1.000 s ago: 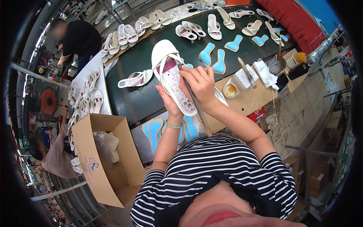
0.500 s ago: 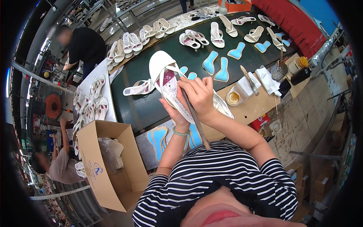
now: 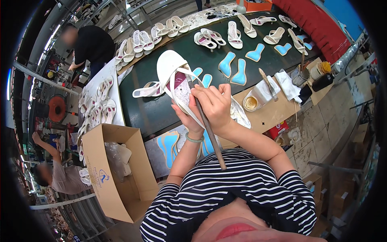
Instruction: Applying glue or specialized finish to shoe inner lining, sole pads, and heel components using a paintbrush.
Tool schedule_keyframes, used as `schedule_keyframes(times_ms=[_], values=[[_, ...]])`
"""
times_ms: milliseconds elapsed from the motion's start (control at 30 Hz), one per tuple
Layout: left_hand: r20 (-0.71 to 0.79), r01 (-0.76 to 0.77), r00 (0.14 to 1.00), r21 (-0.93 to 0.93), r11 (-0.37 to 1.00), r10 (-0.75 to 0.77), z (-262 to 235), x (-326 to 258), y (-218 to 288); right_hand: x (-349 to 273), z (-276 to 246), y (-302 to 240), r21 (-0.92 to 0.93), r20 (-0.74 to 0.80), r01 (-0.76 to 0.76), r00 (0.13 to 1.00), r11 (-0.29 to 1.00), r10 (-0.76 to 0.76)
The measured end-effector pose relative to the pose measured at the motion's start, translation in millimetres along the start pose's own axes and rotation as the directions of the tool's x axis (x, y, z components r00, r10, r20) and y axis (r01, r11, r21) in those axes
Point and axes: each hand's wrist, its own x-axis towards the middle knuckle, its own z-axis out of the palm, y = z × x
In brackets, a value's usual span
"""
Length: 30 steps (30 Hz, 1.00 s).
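My left hand (image 3: 189, 121) grips a white strappy sandal (image 3: 171, 66) from below, by its side and heel end, and holds it up over the table. Its footbed shows a purple patch and a speckled pale surface. My right hand (image 3: 215, 107) is closed round a long, thin, dark stick-like tool (image 3: 212, 141). The tool's upper tip reaches the inner edge of the sandal by the straps; its other end points back toward my striped shirt. Blue-topped insoles (image 3: 239, 74) lie beyond my right hand. Another white sandal (image 3: 148, 90) rests on the table behind the held one.
Rows of pale sandals (image 3: 143, 42) line the green table's (image 3: 137, 111) far and left edges. An open cardboard box (image 3: 92, 161) stands at left. To the right are a cup (image 3: 250, 103), a brush (image 3: 268, 84), a white cloth (image 3: 287, 85) and tins (image 3: 299, 76). Two people work at left.
The sandal has shifted slightly left against the table, and the tool's near end has swung a little lower. At left, a seated person's arm has moved outward.
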Motion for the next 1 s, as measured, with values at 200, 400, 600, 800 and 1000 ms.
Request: schedule_keyframes(times_ms=[200, 400, 600, 800, 1000], values=[[0.011, -0.089, 0.996, 0.11, 0.99, 0.089, 2.4, -3.9, 4.9, 2.7, -8.8, -15.6, -0.02, 0.05, -0.014, 0.999, 1.0, 0.015], [0.074, -0.147, 0.987, 0.077, 0.986, 0.142, -12.9, -2.0, -1.9, 2.0, -13.8, -23.3, -0.022, 0.093, -0.01, 0.996, 1.0, 0.012], [0.057, -0.129, 0.991, 0.112, 0.985, 0.123, -10.9, -5.5, 0.1, 1.4, -16.9, -25.7, 0.005, 0.102, -0.004, 0.995, 1.0, 0.003], [0.043, -0.156, 0.988, 0.154, 0.976, 0.151, -23.6, -2.4, -5.9, 4.4, -26.0, -31.0, 0.045, 0.153, -0.038, 0.988, 0.998, 0.031], [0.035, -0.13, 0.991, 0.329, 0.935, 0.126, -2.8, 13.5, 15.3, 7.4, -34.7, -0.1, 0.294, 0.211, -0.153, 0.973, 0.944, 0.092]])
